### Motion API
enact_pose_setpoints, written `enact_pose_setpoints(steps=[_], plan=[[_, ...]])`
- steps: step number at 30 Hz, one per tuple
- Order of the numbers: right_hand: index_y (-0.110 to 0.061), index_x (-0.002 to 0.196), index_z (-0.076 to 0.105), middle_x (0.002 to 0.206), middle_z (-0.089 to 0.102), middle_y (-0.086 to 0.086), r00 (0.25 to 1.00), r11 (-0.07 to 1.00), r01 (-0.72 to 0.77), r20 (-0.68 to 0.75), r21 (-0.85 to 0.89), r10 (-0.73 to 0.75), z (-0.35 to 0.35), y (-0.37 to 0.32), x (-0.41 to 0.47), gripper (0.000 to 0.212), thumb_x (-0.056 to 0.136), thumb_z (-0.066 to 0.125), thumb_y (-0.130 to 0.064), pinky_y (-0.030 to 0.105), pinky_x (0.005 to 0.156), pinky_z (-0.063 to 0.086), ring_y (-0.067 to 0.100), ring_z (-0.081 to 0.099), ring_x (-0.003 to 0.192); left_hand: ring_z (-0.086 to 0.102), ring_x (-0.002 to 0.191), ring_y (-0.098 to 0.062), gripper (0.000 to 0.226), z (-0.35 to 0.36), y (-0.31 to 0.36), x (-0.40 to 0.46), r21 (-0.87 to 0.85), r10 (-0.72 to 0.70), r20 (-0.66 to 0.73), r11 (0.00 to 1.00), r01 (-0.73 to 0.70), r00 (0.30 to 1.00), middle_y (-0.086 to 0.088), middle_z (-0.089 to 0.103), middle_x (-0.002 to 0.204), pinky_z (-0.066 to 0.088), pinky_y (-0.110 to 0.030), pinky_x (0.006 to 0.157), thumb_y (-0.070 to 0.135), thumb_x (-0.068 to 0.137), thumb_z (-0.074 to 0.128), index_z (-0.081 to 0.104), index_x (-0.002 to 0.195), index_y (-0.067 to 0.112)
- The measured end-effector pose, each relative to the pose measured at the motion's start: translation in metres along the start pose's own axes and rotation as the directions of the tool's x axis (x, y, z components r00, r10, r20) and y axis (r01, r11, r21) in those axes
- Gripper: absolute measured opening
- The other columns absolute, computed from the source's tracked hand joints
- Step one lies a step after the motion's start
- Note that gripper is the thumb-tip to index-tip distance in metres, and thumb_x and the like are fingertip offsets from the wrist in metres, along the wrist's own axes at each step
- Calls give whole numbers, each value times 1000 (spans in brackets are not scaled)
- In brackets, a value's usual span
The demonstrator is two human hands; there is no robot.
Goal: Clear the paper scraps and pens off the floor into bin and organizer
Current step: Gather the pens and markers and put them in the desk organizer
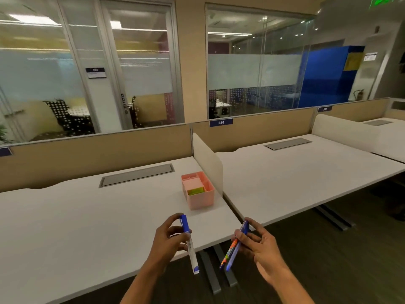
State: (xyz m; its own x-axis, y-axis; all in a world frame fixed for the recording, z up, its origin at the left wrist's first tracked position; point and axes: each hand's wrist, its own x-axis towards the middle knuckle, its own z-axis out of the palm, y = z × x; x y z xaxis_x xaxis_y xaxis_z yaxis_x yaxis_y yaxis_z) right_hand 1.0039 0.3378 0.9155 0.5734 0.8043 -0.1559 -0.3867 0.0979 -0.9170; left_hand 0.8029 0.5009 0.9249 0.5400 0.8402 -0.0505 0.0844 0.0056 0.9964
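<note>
Your left hand [168, 238] grips a white pen with a blue cap [189, 242] over the white desk's [87, 216] front edge. Your right hand [257, 243] pinches a bundle of blue and orange pens [233, 252] just past the desk corner. A pink organizer [198, 190] stands on the desk beyond, beside a divider [208, 159].

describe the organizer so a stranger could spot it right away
On the near white desk, look to its right end beside the low cream divider. The organizer is a small pink box with open compartments, one holding yellow-green notes; nothing else stands on that desk.
</note>
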Motion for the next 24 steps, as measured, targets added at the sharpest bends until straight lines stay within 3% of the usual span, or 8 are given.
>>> enact_pose_setpoints(steps=[15, 24], plan=[[-21, 125, 59, 104, 74, 20, 997, 999, -36, 67, 20, 35, -30, -20, 121, 59, 70, 78, -7, 35, 68, 62, 34, 73, 96, 71, 77, -32, 51, 42, 4, 103, 6, -12, -40, 1000, 12, 999, -13, 74, 84, 59, -34, 62, -5, 80, 62, 57, 118, 28], [-23, 125, 59, 102, 75, 21, 999, 997, -2, 45, -74, 5, -14, -24, 230, 55, 75, 75, -9, 36, 71, 62, 34, 73, 96, 72, 80, -26, 49, 22, -5, 231, 24, -13, -36, 1000, 14, 999, -11, 73, 86, 59, -31, 60, -6, 81, 62, 56, 120, 25]])
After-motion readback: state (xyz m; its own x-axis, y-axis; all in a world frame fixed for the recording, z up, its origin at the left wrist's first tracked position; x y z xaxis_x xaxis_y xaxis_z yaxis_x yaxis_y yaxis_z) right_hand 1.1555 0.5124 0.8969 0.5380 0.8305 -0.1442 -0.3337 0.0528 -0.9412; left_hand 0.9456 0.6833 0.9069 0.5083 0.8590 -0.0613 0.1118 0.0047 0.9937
